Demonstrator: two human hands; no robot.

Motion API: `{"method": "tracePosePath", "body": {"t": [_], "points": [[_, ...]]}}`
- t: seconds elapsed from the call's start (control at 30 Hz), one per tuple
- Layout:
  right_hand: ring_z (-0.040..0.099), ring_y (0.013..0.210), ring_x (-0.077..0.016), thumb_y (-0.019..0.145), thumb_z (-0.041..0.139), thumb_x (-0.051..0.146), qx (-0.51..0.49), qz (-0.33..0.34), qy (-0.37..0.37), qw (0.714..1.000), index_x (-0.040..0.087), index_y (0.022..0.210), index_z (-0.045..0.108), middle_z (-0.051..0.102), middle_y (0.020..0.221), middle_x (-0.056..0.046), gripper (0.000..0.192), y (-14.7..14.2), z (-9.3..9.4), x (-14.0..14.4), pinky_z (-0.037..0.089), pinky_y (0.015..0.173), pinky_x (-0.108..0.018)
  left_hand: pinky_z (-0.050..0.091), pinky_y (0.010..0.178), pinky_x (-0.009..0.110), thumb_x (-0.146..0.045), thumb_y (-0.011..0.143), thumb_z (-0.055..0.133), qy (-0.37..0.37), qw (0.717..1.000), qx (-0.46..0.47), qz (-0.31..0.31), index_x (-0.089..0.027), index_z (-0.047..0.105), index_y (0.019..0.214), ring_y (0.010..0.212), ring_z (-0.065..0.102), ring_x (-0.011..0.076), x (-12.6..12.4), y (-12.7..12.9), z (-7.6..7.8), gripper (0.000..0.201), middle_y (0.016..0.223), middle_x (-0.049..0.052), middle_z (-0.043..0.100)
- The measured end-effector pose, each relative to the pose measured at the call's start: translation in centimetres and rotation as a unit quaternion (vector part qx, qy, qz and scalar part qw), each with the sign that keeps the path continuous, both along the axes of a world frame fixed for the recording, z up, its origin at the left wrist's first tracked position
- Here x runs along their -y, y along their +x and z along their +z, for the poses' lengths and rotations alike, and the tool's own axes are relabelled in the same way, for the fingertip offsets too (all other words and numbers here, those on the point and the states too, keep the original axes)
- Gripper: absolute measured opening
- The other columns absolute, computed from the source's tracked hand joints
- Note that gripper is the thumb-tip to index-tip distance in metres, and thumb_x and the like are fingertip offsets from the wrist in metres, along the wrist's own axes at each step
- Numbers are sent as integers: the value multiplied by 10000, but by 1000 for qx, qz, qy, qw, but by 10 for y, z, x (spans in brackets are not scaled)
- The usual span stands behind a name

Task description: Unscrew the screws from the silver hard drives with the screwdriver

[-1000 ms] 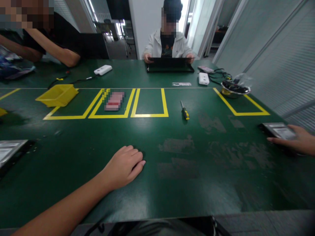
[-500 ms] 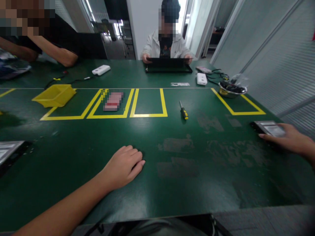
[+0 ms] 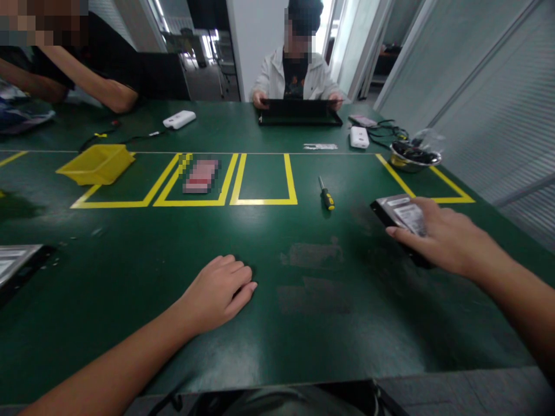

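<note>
My right hand (image 3: 451, 237) grips a hard drive (image 3: 396, 214) by its sides, thumb along the near edge. The drive is silver with a white label and black edges, tilted above the green table (image 3: 260, 346), with its far end toward the screwdriver. My left hand (image 3: 223, 294) rests on the table with its fingers curled into a loose fist, and nothing shows in it. To the left of my right hand lies a screwdriver (image 3: 327, 196) with a black and yellow handle. Another hard drive (image 3: 19, 263) is cut off at the left edge of the view.
Yellow tape frames (image 3: 264, 202) mark the table. A yellow bin (image 3: 97, 164) stands left, beside a blurred pink item (image 3: 202, 176). A metal bowl (image 3: 414, 159) of dark parts stands right. Opposite, a person (image 3: 299, 69) holds a black panel (image 3: 299, 112); another person (image 3: 104, 75) sits left.
My right hand has moved left from the right side with the hard drive, which is now nearer the screwdriver. My left hand has stayed in place.
</note>
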State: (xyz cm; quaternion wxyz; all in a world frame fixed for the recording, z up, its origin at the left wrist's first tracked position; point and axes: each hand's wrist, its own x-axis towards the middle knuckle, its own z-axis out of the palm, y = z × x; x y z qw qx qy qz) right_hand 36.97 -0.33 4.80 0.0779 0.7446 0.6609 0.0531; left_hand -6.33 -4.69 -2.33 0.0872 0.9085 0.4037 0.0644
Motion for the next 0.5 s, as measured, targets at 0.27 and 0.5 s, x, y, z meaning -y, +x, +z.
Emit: {"method": "tracePosePath", "body": {"t": [0.27,0.5], "points": [[594,995,-370,874,279,762,-15,144,-64,987,192,1495,300,592,1086,-200,843,-102,-17,17,468,800,-453,302,709,358,-322,991,425,-6,1000,10,-1,-187,503,757,740,456,200,1,-3,0,281,743,26,549],[590,973,-385,852,378,738,16,188,-46,981,208,1361,458,579,1080,-197,739,-146,-24,26,493,719,-475,303,727,366,-339,996,408,-23,1000,1,4,-187,503,769,760,456,202,1,-2,2,289,765,28,555]]}}
